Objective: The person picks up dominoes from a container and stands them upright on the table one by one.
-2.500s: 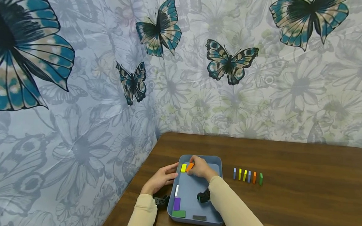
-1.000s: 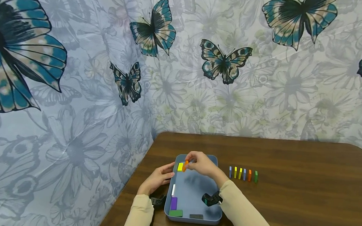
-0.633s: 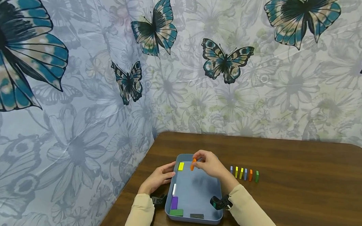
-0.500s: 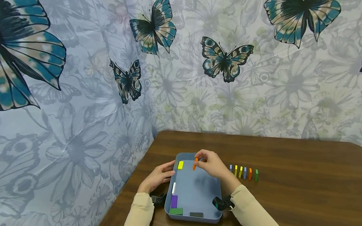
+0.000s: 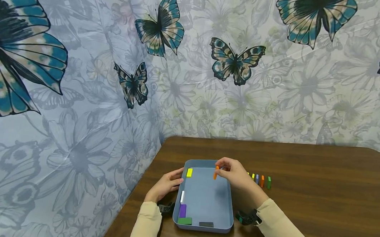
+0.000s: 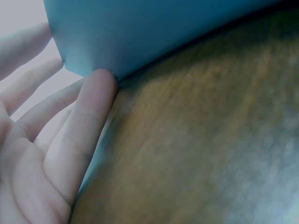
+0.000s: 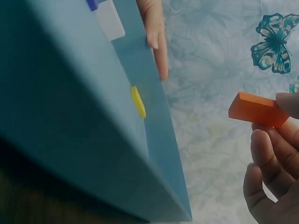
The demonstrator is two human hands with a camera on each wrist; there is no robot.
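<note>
My right hand pinches an orange domino over the far right part of a blue-grey tray. In the right wrist view the orange domino sticks out between thumb and fingertips, above the tray's rim. My left hand rests its fairly straight fingers along the tray's left wall; the left wrist view has its thumb against the outer side. Inside the tray, a yellow domino lies far left. White, purple and green ones line the near left, and a dark grey one the near edge.
Right of the tray, a row of upright dominoes stands on the brown table, among them a blue, an orange and a green one. My right hand hides the row's left end. A butterfly-patterned wall covering rises behind.
My right hand has lifted the orange domino from beside the yellow one and carried it rightward across the tray. The left hand has stayed at the tray's left side.
</note>
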